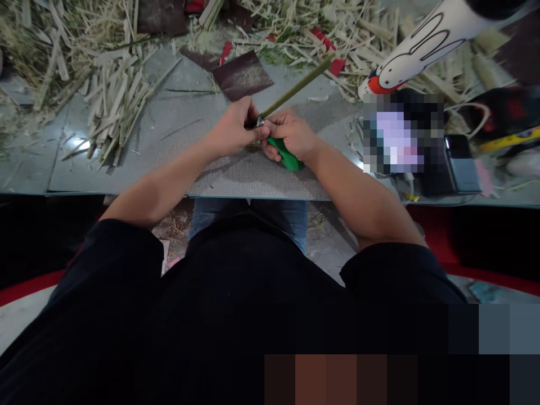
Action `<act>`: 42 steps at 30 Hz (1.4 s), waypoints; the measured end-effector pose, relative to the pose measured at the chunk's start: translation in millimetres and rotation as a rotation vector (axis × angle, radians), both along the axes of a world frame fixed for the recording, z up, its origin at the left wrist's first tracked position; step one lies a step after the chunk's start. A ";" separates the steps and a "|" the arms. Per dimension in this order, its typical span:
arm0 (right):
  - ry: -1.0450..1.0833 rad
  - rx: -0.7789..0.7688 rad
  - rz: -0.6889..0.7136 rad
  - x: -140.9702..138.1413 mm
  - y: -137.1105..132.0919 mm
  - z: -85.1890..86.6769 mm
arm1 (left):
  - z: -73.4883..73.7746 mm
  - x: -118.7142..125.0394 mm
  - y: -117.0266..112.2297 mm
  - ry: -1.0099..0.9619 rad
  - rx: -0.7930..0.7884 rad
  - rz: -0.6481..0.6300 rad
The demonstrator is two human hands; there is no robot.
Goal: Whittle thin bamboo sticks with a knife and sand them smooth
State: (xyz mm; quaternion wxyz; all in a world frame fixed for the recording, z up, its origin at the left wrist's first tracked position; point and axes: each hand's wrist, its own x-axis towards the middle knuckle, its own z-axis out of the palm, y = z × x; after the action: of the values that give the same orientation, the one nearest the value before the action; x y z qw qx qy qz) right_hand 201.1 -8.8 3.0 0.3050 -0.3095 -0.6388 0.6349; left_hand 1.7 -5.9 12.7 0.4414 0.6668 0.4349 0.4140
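My left hand (236, 128) is closed, its thumb and fingers pinched at the lower end of a long, narrow greenish plant strip (297, 86). The strip slants up and away to the right over the table. My right hand (295, 134) is wrapped round a tool with a green handle (289, 157). A small bit of metal shows between the two hands, where the strip meets the tool. Fingers hide the rest of the tool, so its exact kind does not show. Both hands touch each other just above a grey mat (248, 177).
Split pale strips (120, 107) lie in a bundle on the left. Shavings (304, 22) cover the back, with a dark brown sheet (242, 76) before them. On the right stand a white rabbit-print cylinder (417, 50), a blurred-out screen (396, 138) and a dark phone-like device (462, 163).
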 end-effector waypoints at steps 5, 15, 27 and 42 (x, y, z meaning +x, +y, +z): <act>-0.005 -0.057 -0.034 0.4 3.5 -4.6 | -4.7 3.6 -1.9 -0.015 0.017 0.060; -0.009 -0.158 -0.117 -4.5 1.1 1.5 | -0.2 0.8 -1.3 -0.026 0.035 0.051; -0.031 -0.032 -0.131 -6.9 -0.6 -3.0 | -7.3 5.5 -0.6 -0.023 0.060 0.155; 0.055 -0.061 -0.007 -5.8 -4.7 4.9 | -2.0 7.4 -10.4 -0.152 -0.055 0.086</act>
State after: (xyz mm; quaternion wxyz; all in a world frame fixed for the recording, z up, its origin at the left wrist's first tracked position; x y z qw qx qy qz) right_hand 195.3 -13.5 7.9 0.3153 -0.3033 -0.6094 0.6612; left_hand 9.1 -16.3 10.7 0.4731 0.6018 0.4393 0.4701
